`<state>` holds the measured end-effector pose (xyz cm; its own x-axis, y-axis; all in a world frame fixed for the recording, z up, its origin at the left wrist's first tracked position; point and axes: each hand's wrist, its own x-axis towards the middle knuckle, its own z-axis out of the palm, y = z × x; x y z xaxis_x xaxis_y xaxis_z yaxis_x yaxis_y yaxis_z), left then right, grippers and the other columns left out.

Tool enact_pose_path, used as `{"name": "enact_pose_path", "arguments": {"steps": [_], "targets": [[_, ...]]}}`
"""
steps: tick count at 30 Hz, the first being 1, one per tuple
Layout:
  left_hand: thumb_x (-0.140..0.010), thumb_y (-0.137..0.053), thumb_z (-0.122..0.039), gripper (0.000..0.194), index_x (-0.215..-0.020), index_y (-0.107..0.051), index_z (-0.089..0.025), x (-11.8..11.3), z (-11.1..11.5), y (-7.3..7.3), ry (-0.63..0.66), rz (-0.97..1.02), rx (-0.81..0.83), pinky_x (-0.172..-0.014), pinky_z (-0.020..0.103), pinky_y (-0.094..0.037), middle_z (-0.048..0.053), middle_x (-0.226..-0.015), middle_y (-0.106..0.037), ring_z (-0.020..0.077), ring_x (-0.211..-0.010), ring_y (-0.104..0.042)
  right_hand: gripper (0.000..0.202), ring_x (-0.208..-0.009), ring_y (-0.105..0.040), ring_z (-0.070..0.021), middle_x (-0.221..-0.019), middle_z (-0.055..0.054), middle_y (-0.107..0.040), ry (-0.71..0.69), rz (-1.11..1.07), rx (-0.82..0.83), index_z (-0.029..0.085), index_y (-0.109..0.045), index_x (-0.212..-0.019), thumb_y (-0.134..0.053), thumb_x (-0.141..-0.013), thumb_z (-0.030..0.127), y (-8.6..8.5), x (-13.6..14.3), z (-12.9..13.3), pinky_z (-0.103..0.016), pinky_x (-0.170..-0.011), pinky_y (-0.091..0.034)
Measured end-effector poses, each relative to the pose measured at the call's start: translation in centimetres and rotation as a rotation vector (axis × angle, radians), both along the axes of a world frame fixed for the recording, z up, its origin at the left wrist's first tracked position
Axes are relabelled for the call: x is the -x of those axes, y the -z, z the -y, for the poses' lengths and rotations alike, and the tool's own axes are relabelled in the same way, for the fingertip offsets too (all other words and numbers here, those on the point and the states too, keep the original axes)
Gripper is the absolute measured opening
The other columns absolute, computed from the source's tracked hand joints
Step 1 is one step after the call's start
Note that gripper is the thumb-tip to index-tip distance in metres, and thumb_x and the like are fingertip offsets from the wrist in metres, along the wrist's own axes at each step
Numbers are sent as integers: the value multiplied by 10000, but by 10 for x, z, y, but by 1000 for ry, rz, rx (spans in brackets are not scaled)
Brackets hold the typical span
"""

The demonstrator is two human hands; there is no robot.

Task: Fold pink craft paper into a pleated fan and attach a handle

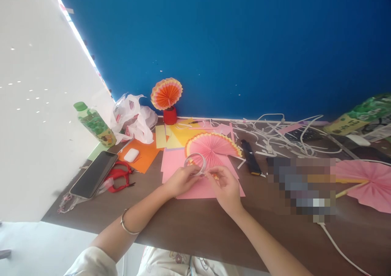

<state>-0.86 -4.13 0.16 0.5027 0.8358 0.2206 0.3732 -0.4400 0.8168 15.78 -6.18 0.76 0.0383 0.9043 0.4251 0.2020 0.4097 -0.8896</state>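
My left hand (184,181) is closed on a roll of tape (204,162) that stands on edge above pink paper. Close beside it, my right hand (225,187) has its thumb and fingers pinched together near the roll's lower right side; what they hold is too small to make out. Just beyond both hands, a pleated pink paper fan (214,144) with a yellow and orange edge is spread open. Sheets of pink paper (195,192) lie flat on the desk beneath the hands.
On the dark desk (171,223), a phone (94,174), red-handled scissors (120,177) and an earbud case (131,155) lie left. A red pot (170,116) with a paper rosette stands behind. Rightward are a cutter (251,157), white cables (293,145) and another pink fan (374,186).
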Motion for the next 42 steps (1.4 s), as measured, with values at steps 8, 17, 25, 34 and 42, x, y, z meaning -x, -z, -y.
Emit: {"name": "enact_pose_path", "arguments": {"steps": [8, 17, 25, 34, 42], "targets": [[-845, -492, -232, 91, -909, -499, -167, -5, 3, -3, 22, 233, 82, -799, 301, -471, 58, -901, -625, 151, -859, -606, 113, -774, -637, -200, -779, -36, -654, -45, 172, -317, 240, -582, -848, -587, -779, 151, -5, -2, 6, -378, -718, -543], [-858, -456, -266, 116, -890, -522, -176, -6, 8, -4, 28, 65, -38, -716, 256, -468, 36, -848, -612, 135, -780, -583, 209, -740, -615, -195, -770, -37, -626, 133, 260, -462, 253, -585, -867, -610, -745, 85, -12, -3, 2, -362, -645, -536], [-862, -443, -268, 126, -922, -514, -182, -7, 9, -5, 21, 86, -33, -733, 246, -471, 36, -886, -615, 134, -811, -592, 98, -842, -607, -204, -895, -65, -606, -3, 72, -142, 234, -590, -853, -622, -761, 222, -4, -1, 1, -370, -734, -539], [-871, -441, -271, 159, -945, -543, -174, -4, 10, -13, 102, -1, -47, -711, 242, -476, 40, -874, -633, 137, -776, -596, 341, -732, -619, -164, -774, -9, -646, -212, -376, 416, 220, -543, -927, -731, -650, 288, -16, -1, 0, -312, -696, -515], [-874, -440, -203, 193, -1036, -538, -162, 3, -4, -13, 153, -205, -527, -1025, 415, -320, 111, -1136, -586, 211, -1158, -464, 211, -527, -531, -77, -658, 21, -600, -219, -777, 635, 209, -644, -824, -714, -627, 231, -10, -19, -23, -162, -390, -424]]}}
